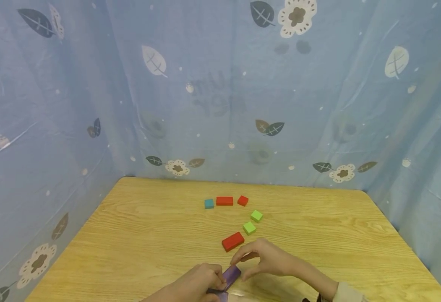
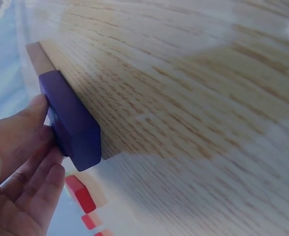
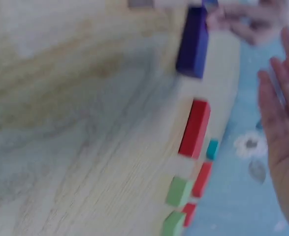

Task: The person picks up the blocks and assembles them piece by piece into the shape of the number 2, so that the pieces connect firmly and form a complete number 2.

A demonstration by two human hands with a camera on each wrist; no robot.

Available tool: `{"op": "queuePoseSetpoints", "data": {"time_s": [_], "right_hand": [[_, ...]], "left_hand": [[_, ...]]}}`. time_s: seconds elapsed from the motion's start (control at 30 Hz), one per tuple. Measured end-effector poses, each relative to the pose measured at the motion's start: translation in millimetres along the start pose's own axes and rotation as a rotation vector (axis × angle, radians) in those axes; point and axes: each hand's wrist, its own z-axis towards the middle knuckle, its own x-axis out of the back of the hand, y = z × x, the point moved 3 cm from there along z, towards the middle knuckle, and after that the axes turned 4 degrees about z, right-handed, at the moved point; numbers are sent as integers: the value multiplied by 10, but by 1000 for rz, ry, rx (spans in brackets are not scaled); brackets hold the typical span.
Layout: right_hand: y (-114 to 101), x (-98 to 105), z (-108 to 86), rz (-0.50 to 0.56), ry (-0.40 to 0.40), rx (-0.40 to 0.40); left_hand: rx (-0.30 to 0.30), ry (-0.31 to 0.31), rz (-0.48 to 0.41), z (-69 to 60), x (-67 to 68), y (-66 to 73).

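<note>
My left hand [image 1: 201, 282] has its fingers curled at the near end of a long purple block [image 1: 231, 274] on the table. In the left wrist view, thumb and fingers hold one side of the purple block [image 2: 73, 115]. A second purple piece [image 1: 222, 296] shows at the bottom edge of the head view, partly hidden by the left hand. My right hand [image 1: 269, 258] hovers just right of the long purple block, thumb and fingers spread apart with nothing between them. Beyond it lies a long red block [image 1: 233, 241].
Farther back, two green blocks [image 1: 249, 228], a small red block [image 1: 243, 201], another red block [image 1: 224, 201] and a teal block [image 1: 209, 204] form a curved line. A blue patterned curtain [image 1: 212, 105] borders the wooden table [image 1: 148, 235].
</note>
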Motion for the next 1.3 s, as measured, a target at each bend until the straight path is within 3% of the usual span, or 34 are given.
{"op": "queuePoseSetpoints", "data": {"time_s": [0.13, 0.27, 0.43, 0.7, 0.97, 1.3], "right_hand": [[115, 205, 13, 284, 7, 18], [217, 393, 28, 400, 52, 29], [370, 564, 75, 419, 115, 9], [623, 633, 182, 386, 130, -85], [801, 633, 269, 386, 34, -102], [843, 491, 376, 360, 59, -129]], "left_hand": [[5, -5, -12, 4, 1, -17], [-3, -18, -16, 14, -3, -28], [13, -26, -11, 23, 8, -14], [12, -34, -6, 23, 9, -18], [-4, -46, 46, 28, -2, -20], [-22, -33, 46, 30, -19, -23]]}}
